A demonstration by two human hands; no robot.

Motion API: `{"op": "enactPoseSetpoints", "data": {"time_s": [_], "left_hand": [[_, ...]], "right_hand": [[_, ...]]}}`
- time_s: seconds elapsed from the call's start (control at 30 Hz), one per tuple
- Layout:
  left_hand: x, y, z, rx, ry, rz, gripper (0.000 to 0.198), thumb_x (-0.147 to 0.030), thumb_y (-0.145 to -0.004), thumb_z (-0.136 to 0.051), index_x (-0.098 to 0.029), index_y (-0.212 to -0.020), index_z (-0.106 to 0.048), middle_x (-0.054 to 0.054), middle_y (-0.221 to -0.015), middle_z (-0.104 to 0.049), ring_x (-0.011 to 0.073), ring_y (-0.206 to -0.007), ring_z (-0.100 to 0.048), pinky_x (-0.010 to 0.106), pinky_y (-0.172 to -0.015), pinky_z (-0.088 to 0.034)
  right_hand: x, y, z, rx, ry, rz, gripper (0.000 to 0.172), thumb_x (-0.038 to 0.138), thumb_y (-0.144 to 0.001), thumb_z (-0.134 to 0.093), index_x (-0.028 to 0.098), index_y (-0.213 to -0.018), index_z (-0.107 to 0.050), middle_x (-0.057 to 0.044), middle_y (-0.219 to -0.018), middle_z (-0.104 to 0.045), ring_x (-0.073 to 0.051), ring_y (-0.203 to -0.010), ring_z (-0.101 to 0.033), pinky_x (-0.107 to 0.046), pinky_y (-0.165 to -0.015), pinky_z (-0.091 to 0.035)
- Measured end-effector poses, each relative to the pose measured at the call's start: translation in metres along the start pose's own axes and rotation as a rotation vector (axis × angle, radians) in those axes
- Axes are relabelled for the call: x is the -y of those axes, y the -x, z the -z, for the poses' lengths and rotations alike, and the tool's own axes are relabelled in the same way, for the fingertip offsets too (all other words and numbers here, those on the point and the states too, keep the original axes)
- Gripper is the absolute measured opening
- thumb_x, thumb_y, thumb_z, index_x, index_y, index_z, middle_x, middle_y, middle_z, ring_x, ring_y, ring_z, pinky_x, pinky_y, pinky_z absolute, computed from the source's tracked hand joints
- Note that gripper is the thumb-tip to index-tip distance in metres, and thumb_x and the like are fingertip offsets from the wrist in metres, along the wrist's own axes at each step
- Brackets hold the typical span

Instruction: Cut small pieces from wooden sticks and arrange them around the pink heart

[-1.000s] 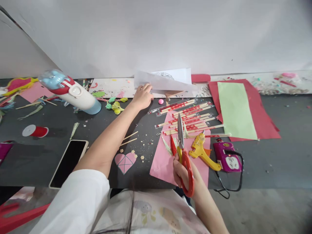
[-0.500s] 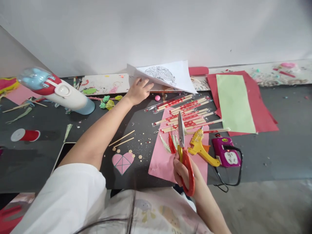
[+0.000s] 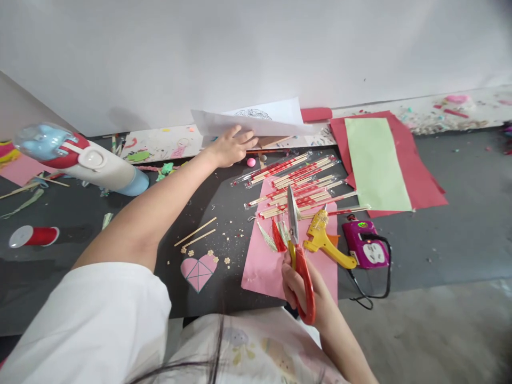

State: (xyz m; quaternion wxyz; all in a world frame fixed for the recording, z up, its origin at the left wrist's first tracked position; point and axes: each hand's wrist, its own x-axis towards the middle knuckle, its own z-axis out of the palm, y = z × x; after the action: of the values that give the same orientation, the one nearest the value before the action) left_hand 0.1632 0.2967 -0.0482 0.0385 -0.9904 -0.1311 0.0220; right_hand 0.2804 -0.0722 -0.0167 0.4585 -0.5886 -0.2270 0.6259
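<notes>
My left hand (image 3: 232,148) is at the white paper (image 3: 248,124) near the wall, its fingers spread against the folded-over edge; part of a line drawing shows behind the fold. In my right hand (image 3: 298,285) are scissors (image 3: 294,218) with red and yellow handles, blades together and pointing away from me. They are above the pink sheet (image 3: 264,266), beside the tassels (image 3: 277,234) and a yellow glue gun (image 3: 324,240). Wrapped chopsticks (image 3: 304,197) lie beyond the blades. A pink heart (image 3: 199,271) with drawn lines lies on the dark table, near two bare sticks (image 3: 196,232).
A bottle (image 3: 88,160) leans at the left, near a red thread spool (image 3: 34,236). Red paper (image 3: 424,181) lies under a green sheet (image 3: 378,162) at the right. The purple box (image 3: 365,244) has a black cable.
The near edge of the white paper has lifted and folded over more of the drawing. My left hand is still at it. The whole view has shifted slightly; the scissors remain in my right hand.
</notes>
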Motion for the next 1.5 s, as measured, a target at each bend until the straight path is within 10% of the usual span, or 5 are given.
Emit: {"op": "enactPoseSetpoints", "data": {"time_s": [0.4,1.5], "left_hand": [[0.006,-0.009,-0.014,-0.091,0.113,0.046,0.048,-0.019,-0.101,-0.021,-0.023,-0.133,-0.057,0.006,-0.146,-0.051,0.0235,-0.147,-0.026,0.053,-0.122,-0.004],[-0.002,-0.01,0.001,-0.058,0.11,0.112,0.037,-0.015,-0.092,-0.037,-0.023,-0.08,-0.071,0.0,-0.143,-0.053,0.0242,-0.146,-0.026,0.053,-0.121,-0.004]], "right_hand": [[-0.009,-0.001,0.003,0.031,-0.083,-0.022,0.034,0.051,-0.09,-0.057,0.025,-0.082,-0.037,0.012,-0.053,-0.038,-0.004,-0.036,-0.03,-0.02,-0.038,-0.02],[-0.019,-0.004,0.008,0.056,0.047,-0.009,0.031,0.051,-0.093,-0.052,0.025,-0.083,-0.039,0.011,-0.056,-0.038,-0.006,-0.037,-0.032,-0.022,-0.036,-0.023]]}}
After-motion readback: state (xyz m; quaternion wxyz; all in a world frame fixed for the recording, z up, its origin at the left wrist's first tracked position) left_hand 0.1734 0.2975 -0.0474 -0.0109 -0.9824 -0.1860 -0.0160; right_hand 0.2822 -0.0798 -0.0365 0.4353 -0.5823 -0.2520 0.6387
